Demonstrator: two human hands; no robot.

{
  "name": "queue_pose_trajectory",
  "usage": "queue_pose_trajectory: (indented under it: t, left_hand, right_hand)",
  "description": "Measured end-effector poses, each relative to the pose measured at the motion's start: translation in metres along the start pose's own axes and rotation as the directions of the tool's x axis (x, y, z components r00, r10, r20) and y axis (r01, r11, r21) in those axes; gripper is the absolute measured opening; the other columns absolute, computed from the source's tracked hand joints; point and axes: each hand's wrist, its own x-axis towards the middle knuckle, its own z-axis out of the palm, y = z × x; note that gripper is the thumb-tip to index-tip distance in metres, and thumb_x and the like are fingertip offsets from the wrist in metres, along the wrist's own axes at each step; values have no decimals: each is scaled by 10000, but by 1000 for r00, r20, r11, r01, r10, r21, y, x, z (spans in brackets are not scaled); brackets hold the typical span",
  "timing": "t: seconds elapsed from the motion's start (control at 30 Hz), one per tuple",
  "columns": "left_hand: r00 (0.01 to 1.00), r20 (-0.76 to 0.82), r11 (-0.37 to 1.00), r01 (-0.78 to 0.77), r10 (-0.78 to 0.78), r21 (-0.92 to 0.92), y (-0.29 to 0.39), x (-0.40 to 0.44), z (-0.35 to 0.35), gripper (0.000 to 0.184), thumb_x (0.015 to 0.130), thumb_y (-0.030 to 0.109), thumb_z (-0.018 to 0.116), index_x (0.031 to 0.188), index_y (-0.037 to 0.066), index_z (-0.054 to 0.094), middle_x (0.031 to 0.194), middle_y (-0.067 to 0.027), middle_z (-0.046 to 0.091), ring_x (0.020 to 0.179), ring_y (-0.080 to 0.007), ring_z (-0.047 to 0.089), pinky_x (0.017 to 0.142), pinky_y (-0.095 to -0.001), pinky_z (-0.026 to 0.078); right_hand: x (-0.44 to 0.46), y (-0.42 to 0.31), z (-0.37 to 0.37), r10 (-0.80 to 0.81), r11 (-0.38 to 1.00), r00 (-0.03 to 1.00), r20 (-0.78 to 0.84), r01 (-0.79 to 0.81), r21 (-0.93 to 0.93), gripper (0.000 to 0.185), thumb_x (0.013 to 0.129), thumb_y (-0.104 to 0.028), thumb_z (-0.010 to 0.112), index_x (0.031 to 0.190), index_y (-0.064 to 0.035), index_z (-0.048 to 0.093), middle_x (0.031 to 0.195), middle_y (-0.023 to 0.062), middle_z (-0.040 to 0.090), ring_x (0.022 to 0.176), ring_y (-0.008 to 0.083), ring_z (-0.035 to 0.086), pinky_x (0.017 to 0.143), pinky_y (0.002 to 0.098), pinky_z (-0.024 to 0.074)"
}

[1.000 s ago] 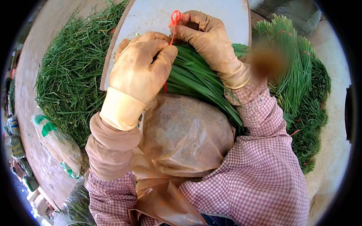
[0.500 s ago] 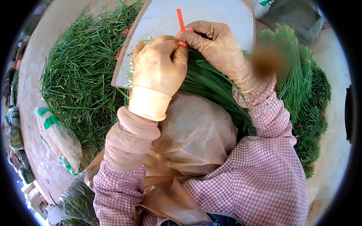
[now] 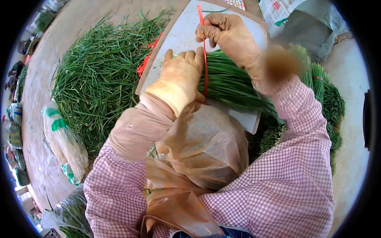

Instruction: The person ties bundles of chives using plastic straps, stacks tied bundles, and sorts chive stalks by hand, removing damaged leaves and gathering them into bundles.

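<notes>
Greens (image 3: 234,77), long, flat and narrow-leaved, lie bundled across the pale worktop (image 3: 180,35), glossy deep green, with the leaf ends fanning and drooping over its near edge towards the right sleeve. A flat red tie (image 3: 206,73) runs across the bundle and rises straight beyond it, its end standing above the gloved right hand (image 3: 230,33), whose fingers are pinched closed on it. The gloved left hand (image 3: 180,71) rests palm down over the bundle just beside the tie, its fingers stretched out and slightly parted. More red strips (image 3: 144,65) hang at the worktop's left edge, next to a large heap of loose leaves (image 3: 99,79) on the floor. Among the containers, a clear bag (image 3: 73,210) at the lower left holds more greens, while a clear packet (image 3: 67,139) with green patches lies above it, its pale contents too hazy to tell. A dull grey-green sack (image 3: 305,33) stands at the upper right beside a white sack (image 3: 276,10) with red print; what either holds is hidden
</notes>
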Motion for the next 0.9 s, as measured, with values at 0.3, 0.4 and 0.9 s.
queue_pose_trajectory:
  t: [0.3, 0.4, 0.9]
  left_hand:
    - [954, -116, 960, 279, -276, 10, 9, 17, 22, 754, 618, 375, 793, 1171, -12, 458, 1016, -143, 610, 984, -291, 597, 912, -496, 373]
    - [949, -190, 965, 261, -253, 19, 9, 15, 30, 859, 591, 425, 809, 1235, 0, 430, 1020, -162, 606, 1002, -320, 588, 903, -492, 388]
    - [947, 319, 852, 191, -29, -488, -16, 37, -21, 741, 550, 579, 777, 941, -32, 627, 862, -204, 667, 878, -330, 651, 772, -380, 506]
  right_hand:
    - [-150, -6, 55, 686, 334, 717, 121, -458, 824, 184, 904, -202, 531, 796, -53, 544, 571, -25, 420, 450, 89, 373, 410, 230, 304]
    - [-159, 1, 51, 695, 304, 700, 163, -491, 816, 168, 880, -176, 559, 769, -54, 526, 558, -34, 394, 440, 68, 335, 396, 235, 255]
    - [-98, 38, 36, 780, 530, 573, 253, -819, 220, 191, 791, -197, 686, 921, -85, 603, 603, -16, 467, 468, 104, 405, 400, 278, 275]
